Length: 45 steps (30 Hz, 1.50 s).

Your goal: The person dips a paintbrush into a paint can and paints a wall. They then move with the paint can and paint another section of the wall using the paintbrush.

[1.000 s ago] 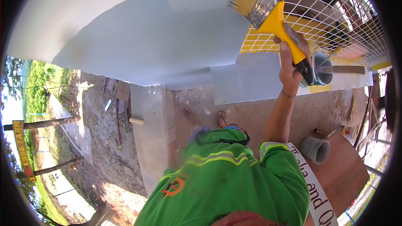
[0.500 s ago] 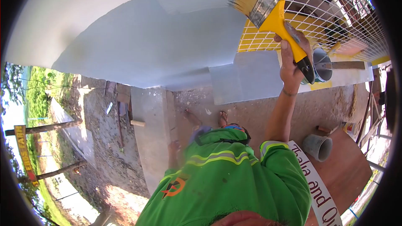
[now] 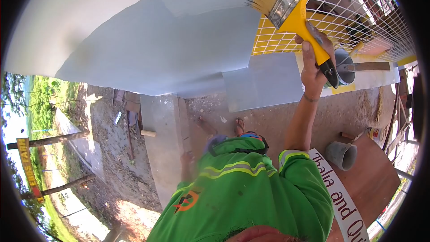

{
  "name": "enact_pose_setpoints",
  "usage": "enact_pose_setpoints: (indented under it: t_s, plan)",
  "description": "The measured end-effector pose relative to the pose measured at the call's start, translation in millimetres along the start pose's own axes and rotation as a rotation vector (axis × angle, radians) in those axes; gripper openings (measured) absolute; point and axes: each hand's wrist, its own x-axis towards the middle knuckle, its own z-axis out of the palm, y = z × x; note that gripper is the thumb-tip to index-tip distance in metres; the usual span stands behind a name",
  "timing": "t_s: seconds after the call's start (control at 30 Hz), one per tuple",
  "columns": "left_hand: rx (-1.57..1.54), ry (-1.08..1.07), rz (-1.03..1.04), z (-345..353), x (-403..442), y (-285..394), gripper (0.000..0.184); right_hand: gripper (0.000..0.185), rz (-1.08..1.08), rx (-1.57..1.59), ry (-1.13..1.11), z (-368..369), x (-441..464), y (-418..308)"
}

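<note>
The right hand (image 3: 319, 60) grips the paintbrush (image 3: 293, 18) by its handle, at one o'clock in view, bristles toward eleven. A can (image 3: 343, 58) stands near, at the hand's three o'clock. Left hand (image 3: 187, 156), at seven o'clock: grip indeterminable.

Odds and ends on either side

White mesh (image 3: 394, 36) stretches just beyond the right hand (image 3: 316, 58). Well below that hand — and to its right — a grey bucket (image 3: 341, 156) shows against a brown board (image 3: 374, 172), with a white lettered strip (image 3: 337, 188) alongside, reading in part "Thalia and". Left of the left hand (image 3: 187, 157) lies a pale stick (image 3: 148, 133); much farther left — past bare ground (image 3: 109, 152) — are a yellow sign (image 3: 29, 166), wooden poles (image 3: 49, 140) and greenery (image 3: 41, 101).
</note>
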Motion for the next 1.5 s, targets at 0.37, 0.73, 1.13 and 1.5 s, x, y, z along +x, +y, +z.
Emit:
enact_pose_setpoints:
  t_s: [0.37, 0.73, 1.13, 1.5]
  plan:
    - [-0.119, 0.019, -0.121, 6, -27, 55, 0.030, 0.025, 0.009, -0.033, 0.013, -5, 0, 0]
    - [0.016, 0.006, -0.019, 0, -5, 9, 0.044, 0.023, 0.018, -0.031, 0.012, -8, -1, -4]
    - [-0.009, 0.018, -0.027, 1, -4, 5, 0.035, 0.020, -0.007, -0.076, 0.013, -13, -1, -1]
    - [-0.323, -0.045, -0.304, 3, -32, 67, 0.027, 0.021, 0.027, -0.006, 0.050, -10, -2, -4]
